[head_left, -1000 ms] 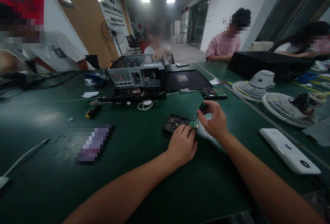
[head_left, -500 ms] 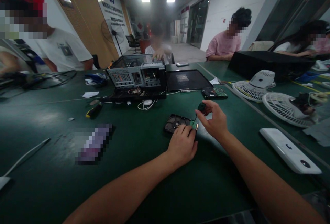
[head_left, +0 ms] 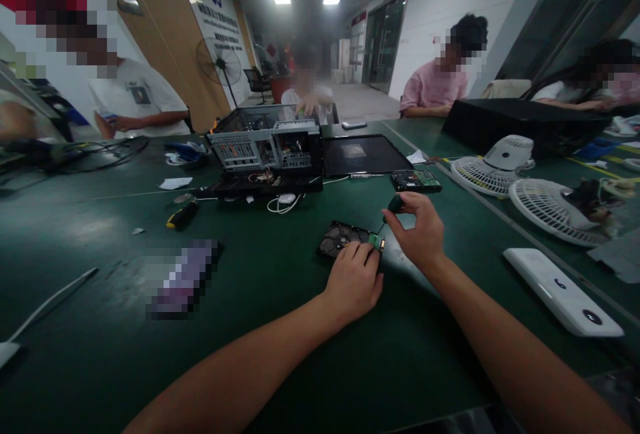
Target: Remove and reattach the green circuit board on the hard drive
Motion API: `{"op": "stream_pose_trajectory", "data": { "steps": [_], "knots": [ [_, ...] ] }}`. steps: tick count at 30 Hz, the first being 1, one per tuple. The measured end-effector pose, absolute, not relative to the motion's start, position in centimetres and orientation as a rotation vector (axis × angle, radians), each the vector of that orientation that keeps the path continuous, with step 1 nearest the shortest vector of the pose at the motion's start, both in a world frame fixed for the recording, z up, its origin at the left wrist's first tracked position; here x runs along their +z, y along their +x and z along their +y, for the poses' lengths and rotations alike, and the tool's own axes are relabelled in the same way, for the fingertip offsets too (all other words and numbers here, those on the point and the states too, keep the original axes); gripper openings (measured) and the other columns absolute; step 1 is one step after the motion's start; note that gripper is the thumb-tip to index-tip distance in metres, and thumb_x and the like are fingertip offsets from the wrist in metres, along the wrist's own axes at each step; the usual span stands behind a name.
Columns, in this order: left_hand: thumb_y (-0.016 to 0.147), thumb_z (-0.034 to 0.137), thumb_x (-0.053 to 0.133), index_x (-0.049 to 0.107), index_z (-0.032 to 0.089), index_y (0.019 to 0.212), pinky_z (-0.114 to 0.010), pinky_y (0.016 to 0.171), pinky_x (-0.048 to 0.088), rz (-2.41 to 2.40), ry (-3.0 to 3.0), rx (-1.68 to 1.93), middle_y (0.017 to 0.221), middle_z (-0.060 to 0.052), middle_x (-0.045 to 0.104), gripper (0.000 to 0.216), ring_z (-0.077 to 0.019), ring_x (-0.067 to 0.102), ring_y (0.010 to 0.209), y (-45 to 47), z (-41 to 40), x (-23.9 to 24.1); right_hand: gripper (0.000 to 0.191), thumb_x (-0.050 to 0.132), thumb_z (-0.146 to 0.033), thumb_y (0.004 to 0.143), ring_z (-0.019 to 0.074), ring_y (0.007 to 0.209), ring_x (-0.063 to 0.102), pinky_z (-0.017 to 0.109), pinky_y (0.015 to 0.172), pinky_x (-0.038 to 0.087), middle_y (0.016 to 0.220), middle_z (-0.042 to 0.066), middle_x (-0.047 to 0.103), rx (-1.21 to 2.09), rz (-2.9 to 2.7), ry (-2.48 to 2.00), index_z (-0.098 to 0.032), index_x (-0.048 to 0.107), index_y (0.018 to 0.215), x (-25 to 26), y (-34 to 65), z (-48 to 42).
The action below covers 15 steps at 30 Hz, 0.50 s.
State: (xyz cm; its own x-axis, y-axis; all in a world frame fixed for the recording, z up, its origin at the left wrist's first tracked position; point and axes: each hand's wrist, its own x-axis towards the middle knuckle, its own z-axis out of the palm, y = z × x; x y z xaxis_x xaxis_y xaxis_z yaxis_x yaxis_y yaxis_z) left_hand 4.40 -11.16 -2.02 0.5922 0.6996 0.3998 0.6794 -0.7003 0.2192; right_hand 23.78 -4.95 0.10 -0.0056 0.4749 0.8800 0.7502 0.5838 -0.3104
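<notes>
A hard drive lies on the green table with its circuit board side up, a small green board showing at its right end. My left hand rests over its near edge, fingers closed on the drive and hiding part of it. Pinched in my right hand is a screwdriver with a dark green handle. Its thin shaft slants down and left toward the green board; whether the tip touches a screw is too small to tell.
Beyond the drive stands an open computer case beside a black side panel. Another hard drive lies near the panel. A yellow-black screwdriver is at left, white fan parts and a white device at right. Co-workers sit around the table.
My right hand and the screwdriver have shifted slightly right, the handle tilting more to the right. My left hand and the hard drive stay put. A co-worker at left has moved to the right.
</notes>
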Motion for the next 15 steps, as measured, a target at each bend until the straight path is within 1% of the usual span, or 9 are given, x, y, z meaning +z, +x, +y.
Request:
{"op": "stream_pose_trajectory", "data": {
  "steps": [3, 5, 7, 10, 11, 12, 15],
  "knots": [
    [0.096, 0.031, 0.056, 0.058, 0.013, 0.134, -0.048, 0.104, 0.048, 1.199, 2.766, 0.725, 0.133, -0.015, 0.06, 0.042, -0.0329, 0.052, 0.122, 4.39, -11.19, -2.04, 0.041, 0.072, -0.026, 0.09, 0.0197, 0.086, 0.067, 0.041, 0.075, 0.065, 0.118, 0.009, 0.062, -0.359, -1.674, -1.054, -0.026, 0.056, 0.128, 0.57, 23.77, -5.3],
    [0.096, 0.031, 0.056, 0.058, 0.013, 0.134, -0.048, 0.104, 0.048, 1.206, 2.762, 0.724, 0.133, -0.015, 0.06, 0.042, -0.033, 0.052, 0.122, 4.41, -11.2, -2.06, 0.041, 0.07, -0.024, 0.091, 0.0192, 0.085, 0.066, 0.041, 0.075, 0.065, 0.116, 0.009, 0.06, -0.357, -1.682, -1.057, -0.026, 0.057, 0.13, 0.78, 23.72, -5.44],
    [0.095, 0.031, 0.056, 0.058, 0.014, 0.133, -0.048, 0.103, 0.048, 1.211, 2.759, 0.721, 0.133, -0.014, 0.06, 0.041, -0.033, 0.052, 0.122, 4.43, -11.2, -2.08, 0.041, 0.069, -0.023, 0.09, 0.0211, 0.092, 0.066, 0.04, 0.075, 0.066, 0.118, 0.01, 0.059, -0.334, -1.677, -1.047, -0.026, 0.057, 0.129, 0.85, 23.66, -5.45],
    [0.095, 0.03, 0.057, 0.058, 0.015, 0.133, -0.048, 0.103, 0.048, 1.204, 2.759, 0.725, 0.134, -0.014, 0.06, 0.041, -0.033, 0.052, 0.122, 4.45, -11.17, -2.09, 0.041, 0.068, -0.021, 0.09, 0.0253, 0.109, 0.066, 0.04, 0.078, 0.066, 0.127, 0.011, 0.06, -0.272, -1.679, -1.001, -0.026, 0.055, 0.128, 0.79, 23.59, -5.34],
    [0.095, 0.03, 0.057, 0.058, 0.015, 0.133, -0.049, 0.103, 0.048, 1.202, 2.758, 0.725, 0.133, -0.014, 0.061, 0.041, -0.033, 0.052, 0.122, 4.45, -11.17, -2.1, 0.042, 0.068, -0.02, 0.09, 0.0253, 0.11, 0.066, 0.04, 0.078, 0.066, 0.128, 0.011, 0.061, -0.254, -1.678, -0.992, -0.026, 0.054, 0.128, 0.77, 23.57, -5.31],
    [0.095, 0.03, 0.057, 0.058, 0.015, 0.133, -0.049, 0.103, 0.049, 1.201, 2.757, 0.725, 0.133, -0.015, 0.061, 0.041, -0.0331, 0.052, 0.122, 4.44, -11.17, -2.1, 0.041, 0.069, -0.02, 0.09, 0.0243, 0.106, 0.067, 0.039, 0.076, 0.066, 0.127, 0.011, 0.061, -0.244, -1.674, -0.995, -0.025, 0.053, 0.127, 0.76, 23.56, -5.31],
    [0.095, 0.03, 0.057, 0.058, 0.015, 0.133, -0.049, 0.103, 0.049, 1.203, 2.757, 0.724, 0.133, -0.015, 0.061, 0.041, -0.0333, 0.052, 0.123, 4.41, -11.19, -2.13, 0.038, 0.072, -0.023, 0.088, 0.0193, 0.087, 0.068, 0.034, 0.066, 0.064, 0.117, 0.009, 0.06, -0.287, -1.643, -1.041, -0.024, 0.054, 0.122, 0.83, 23.53, -5.45]
  ]
}}
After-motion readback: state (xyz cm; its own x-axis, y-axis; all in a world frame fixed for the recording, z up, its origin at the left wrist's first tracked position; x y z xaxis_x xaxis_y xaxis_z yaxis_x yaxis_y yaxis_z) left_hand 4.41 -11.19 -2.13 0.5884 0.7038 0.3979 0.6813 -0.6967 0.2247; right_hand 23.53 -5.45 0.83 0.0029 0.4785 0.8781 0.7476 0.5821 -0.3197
